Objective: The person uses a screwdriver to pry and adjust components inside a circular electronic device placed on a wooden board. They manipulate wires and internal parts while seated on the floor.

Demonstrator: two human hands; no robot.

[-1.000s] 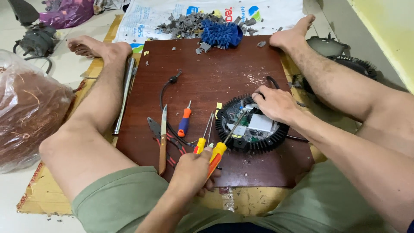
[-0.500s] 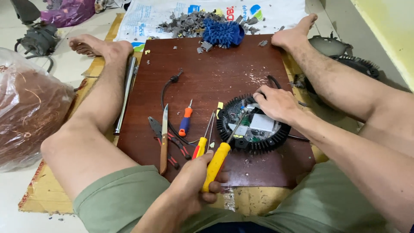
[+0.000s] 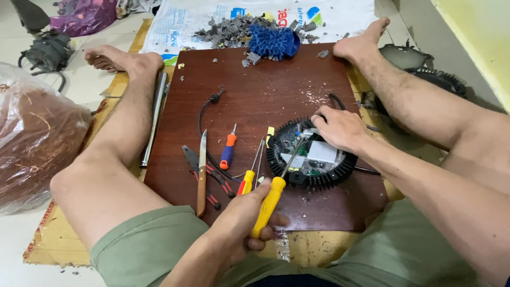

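Yellow-handled screwdriver [image 3: 271, 204], held at a slant, its metal shaft running up and right so that the tip rests inside the round black finned housing [image 3: 311, 154]; the housing lies flat on the dark red-brown wooden board [image 3: 265, 101], open side up, showing a green circuit board and a white block

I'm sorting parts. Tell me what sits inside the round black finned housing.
Inside the round black finned housing lie a green circuit board and a pale rectangular block. The screwdriver's tip reaches in. The right hand covers the far edge, hiding whatever is there.
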